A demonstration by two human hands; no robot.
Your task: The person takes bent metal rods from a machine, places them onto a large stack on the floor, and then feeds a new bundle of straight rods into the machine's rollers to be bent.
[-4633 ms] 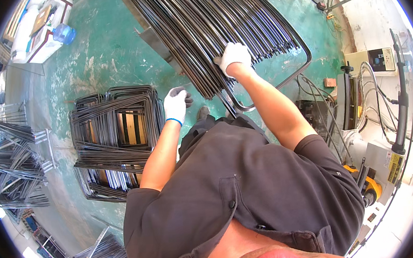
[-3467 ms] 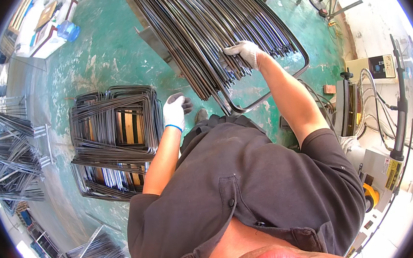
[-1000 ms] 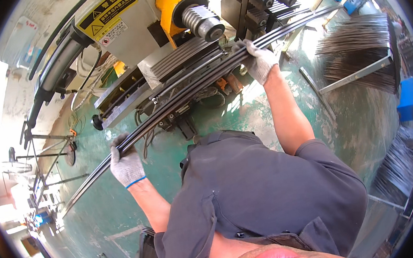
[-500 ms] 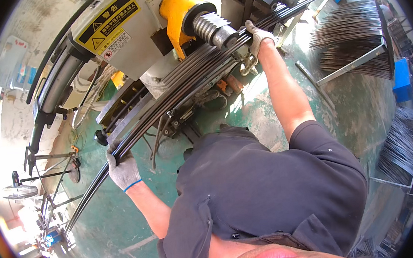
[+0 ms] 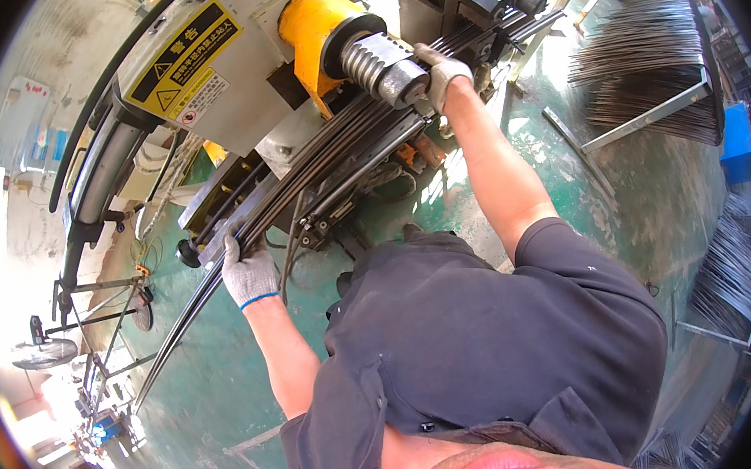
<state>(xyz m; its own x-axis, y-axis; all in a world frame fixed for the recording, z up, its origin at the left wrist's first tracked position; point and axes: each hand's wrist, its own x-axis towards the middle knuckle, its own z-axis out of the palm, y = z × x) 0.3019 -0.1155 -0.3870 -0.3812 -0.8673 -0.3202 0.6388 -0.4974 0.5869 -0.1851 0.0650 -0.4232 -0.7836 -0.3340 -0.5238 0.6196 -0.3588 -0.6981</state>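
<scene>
A bundle of long, thin dark metal rods (image 5: pixel 300 174) runs slantwise from the lower left to the upper right, along the front of a machine. My left hand (image 5: pixel 251 277), in a pale knitted glove with a blue cuff edge, is closed around the rods near their left part, thumb on top. Farther right, my right hand (image 5: pixel 446 75), also gloved, grips the bundle just beside a ribbed metal roller (image 5: pixel 380 65); its fingertips are partly hidden. The rods lie below that roller, close against the machine.
The grey machine body (image 5: pixel 264 45) carries a yellow housing (image 5: pixel 311 32) and a warning label (image 5: pixel 185 55). A bare rail (image 5: pixel 370 166) runs in front of the rods. At the right stand a rack of stacked rods (image 5: pixel 644 63) and a blue box (image 5: pixel 736 140). A fan (image 5: pixel 43 352) is at far left.
The rods have shifted away from me toward the machine, uncovering the rail in front. My left hand has moved right, my right hand slightly left; both still hold the rods.
</scene>
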